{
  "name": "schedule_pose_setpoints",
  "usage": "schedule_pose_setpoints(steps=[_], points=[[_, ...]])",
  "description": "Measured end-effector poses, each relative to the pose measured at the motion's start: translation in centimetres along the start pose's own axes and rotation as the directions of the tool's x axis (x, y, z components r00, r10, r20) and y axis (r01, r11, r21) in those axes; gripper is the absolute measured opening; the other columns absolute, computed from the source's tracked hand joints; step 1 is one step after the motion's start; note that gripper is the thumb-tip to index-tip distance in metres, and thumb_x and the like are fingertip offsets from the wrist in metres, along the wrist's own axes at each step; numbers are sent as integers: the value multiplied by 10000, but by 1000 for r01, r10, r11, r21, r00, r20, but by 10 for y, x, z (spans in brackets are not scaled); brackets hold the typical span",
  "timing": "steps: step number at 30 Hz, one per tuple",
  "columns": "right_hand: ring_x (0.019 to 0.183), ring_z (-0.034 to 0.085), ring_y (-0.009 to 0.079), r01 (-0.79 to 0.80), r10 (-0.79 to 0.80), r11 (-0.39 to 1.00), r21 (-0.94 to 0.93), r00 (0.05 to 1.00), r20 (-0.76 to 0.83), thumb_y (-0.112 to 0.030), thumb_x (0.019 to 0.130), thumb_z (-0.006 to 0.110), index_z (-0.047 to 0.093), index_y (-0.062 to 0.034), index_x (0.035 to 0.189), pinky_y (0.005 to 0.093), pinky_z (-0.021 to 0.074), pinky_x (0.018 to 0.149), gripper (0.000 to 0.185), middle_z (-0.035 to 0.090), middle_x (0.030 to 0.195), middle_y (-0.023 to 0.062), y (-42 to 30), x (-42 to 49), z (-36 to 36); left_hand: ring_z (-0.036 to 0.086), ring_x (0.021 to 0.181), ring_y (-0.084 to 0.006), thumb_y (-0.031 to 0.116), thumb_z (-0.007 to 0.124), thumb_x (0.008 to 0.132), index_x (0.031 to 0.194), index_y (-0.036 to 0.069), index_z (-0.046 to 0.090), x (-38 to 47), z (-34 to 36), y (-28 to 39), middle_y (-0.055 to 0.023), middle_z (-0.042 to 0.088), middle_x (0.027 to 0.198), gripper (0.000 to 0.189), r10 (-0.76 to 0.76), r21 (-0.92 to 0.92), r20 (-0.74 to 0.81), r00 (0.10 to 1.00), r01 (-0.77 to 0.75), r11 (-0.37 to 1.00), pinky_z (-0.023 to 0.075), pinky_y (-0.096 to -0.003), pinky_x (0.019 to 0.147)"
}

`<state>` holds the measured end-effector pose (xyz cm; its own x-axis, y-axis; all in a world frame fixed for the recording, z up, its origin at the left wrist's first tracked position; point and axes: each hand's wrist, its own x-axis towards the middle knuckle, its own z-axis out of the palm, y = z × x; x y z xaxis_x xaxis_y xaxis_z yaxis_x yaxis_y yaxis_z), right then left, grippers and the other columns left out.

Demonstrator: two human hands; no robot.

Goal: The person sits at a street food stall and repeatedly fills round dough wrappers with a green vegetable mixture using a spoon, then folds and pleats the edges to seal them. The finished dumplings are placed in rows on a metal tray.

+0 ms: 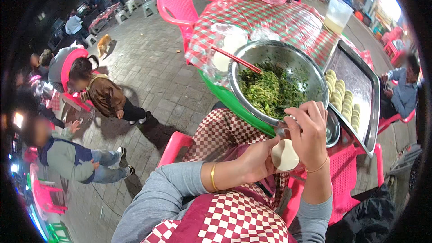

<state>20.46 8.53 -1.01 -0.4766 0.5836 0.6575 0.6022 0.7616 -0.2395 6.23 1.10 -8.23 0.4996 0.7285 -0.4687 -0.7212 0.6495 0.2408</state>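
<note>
My left hand (254, 163) holds a round, pale dough wrapper (285, 155) flat below the table edge. Just beyond it, my right hand (309, 133) is at the near rim of a large steel bowl (308, 61), thumb and fingers bent together. A small whitish bit shows at those fingertips; I cannot tell what it is. Chopped green vegetable filling (270, 89) lies in the bowl. Red chopsticks (233, 58) lean over its left rim. More round wrappers (221, 59) rest in clear plastic to the left of the bowl.
On the right, a metal tray (366, 84) carries rows of folded dumplings (342, 99). A smaller metal bowl (333, 130) sits beneath the large bowl's right side. A plastic jug (338, 15) stands at the back right. Two children (104, 91) are to the left; a pink chair (344, 179) is at right.
</note>
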Motion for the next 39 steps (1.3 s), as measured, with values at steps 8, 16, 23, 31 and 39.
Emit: schedule_pose_setpoints(steps=[8, 16, 23, 31, 39], points=[[862, 697, 339, -242, 247, 967, 75, 967, -56, -90, 941, 758, 762, 8, 992, 412, 544, 792, 111, 723, 926, 170, 40, 32, -2, 659, 1311, -337, 315, 359, 1168, 1482, 2, 541, -65, -8, 38, -170, 663, 1430, 479, 237, 45, 23, 971, -238, 970, 505, -517, 1168], [743, 667, 241, -332, 320, 922, 197, 943, 93, -138, 1001, 727, 760, 33, 1018, 356, 532, 708, 175, 721, 878, 142, 42, 10, -1, 673, 1295, -347, 252, 323, 1161, 1424, -61, 549, -66, -8, 59, -224, 688, 1384, 468, 445, -26, 22, 895, -445, 895, 518, -476, 1164], [593, 526, 48, -659, 637, 670, 342, 747, 192, -218, 1042, 700, 783, 5, 955, 251, 388, 563, 253, 622, 645, -8, 53, 2, -19, 678, 1289, -342, 239, 317, 1159, 1425, -62, 544, -67, -5, 63, -226, 687, 1385, 461, 425, -41, 29, 905, -424, 905, 517, -468, 1167], [558, 481, 25, -723, 789, 473, 503, 602, 124, -330, 997, 736, 783, -38, 934, 231, 320, 501, 302, 639, 683, -26, 48, -2, -17, 626, 1337, -432, 251, 318, 1136, 1460, -144, 477, -88, -9, 82, -312, 634, 1418, 535, 527, -94, 111, 842, -519, 849, 503, -528, 1178], [511, 389, 13, -591, 819, 266, 762, 555, 145, -187, 1025, 729, 753, -8, 951, 199, 242, 448, 195, 589, 692, -7, 51, 4, -19, 470, 1481, -484, 237, 343, 1161, 1532, -170, 380, -87, 3, 106, -357, 512, 1533, 552, 630, -152, 195, 752, -611, 777, 408, -568, 1263]])
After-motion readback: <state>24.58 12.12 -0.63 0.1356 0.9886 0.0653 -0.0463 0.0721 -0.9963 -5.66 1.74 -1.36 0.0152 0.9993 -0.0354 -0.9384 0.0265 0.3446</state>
